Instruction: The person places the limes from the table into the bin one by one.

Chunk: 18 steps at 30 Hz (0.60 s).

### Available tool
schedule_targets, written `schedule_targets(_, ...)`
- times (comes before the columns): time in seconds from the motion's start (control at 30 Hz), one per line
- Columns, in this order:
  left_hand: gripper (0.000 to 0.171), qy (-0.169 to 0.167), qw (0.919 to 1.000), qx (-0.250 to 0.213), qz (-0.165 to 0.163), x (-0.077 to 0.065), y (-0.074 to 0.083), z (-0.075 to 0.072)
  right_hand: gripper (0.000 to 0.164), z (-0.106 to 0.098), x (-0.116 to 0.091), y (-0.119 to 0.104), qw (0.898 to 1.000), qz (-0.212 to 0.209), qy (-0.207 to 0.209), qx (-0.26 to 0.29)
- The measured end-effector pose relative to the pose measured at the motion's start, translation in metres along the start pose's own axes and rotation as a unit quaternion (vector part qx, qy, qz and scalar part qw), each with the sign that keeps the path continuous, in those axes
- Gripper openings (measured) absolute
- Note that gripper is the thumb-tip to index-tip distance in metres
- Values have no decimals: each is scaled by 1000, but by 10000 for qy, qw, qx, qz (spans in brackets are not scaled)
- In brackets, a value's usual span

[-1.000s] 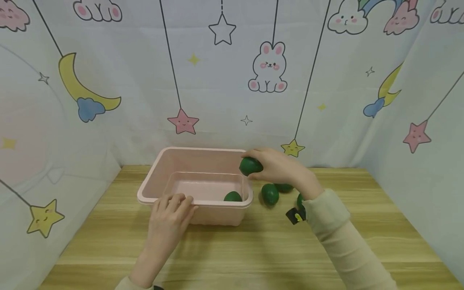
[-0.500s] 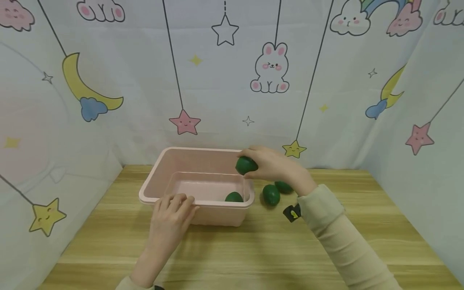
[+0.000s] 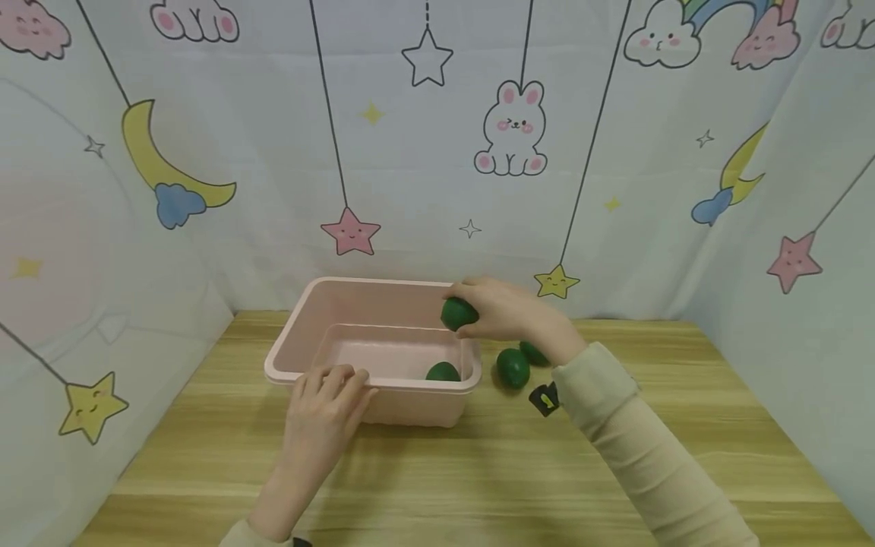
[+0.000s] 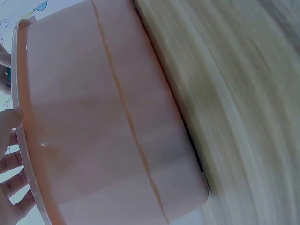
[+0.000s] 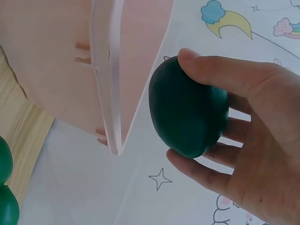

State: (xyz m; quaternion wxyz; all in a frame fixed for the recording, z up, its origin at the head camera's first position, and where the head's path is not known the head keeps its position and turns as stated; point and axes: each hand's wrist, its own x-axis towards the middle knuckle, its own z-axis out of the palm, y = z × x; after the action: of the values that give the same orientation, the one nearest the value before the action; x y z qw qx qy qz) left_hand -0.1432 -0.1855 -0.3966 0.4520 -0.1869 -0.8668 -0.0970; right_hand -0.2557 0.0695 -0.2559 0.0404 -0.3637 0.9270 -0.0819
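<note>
My right hand (image 3: 502, 310) holds a dark green avocado (image 3: 459, 314) above the right end of a pink plastic bin (image 3: 383, 385). In the right wrist view, thumb and fingers are curled round the avocado (image 5: 187, 110), apart from the bin's rim (image 5: 110, 89). My left hand (image 3: 324, 410) grips the bin's front rim; the left wrist view has its thumb (image 4: 10, 119) on the near side and the fingers beyond the rim. Inside the bin, at its right front corner, lies another avocado (image 3: 443, 371), partly hidden by the front wall.
Right of the bin, two avocados (image 3: 513, 368) lie on the wooden table (image 3: 437, 486), the farther one partly behind my right wrist. A small black item with a yellow mark (image 3: 544, 399) shows by the right sleeve. A cartoon-print white curtain (image 3: 410, 167) hangs behind.
My right hand has moved slightly left with the avocado, farther over the bin. The left hand keeps its grip on the rim. The head view has shifted a little.
</note>
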Motion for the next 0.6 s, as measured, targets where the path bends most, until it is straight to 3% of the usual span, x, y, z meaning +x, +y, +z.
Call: schedule_targets(0.6,38,17,10000,19,20,0,0,1,51,9,25,-6,9982,-134,-409,-429)
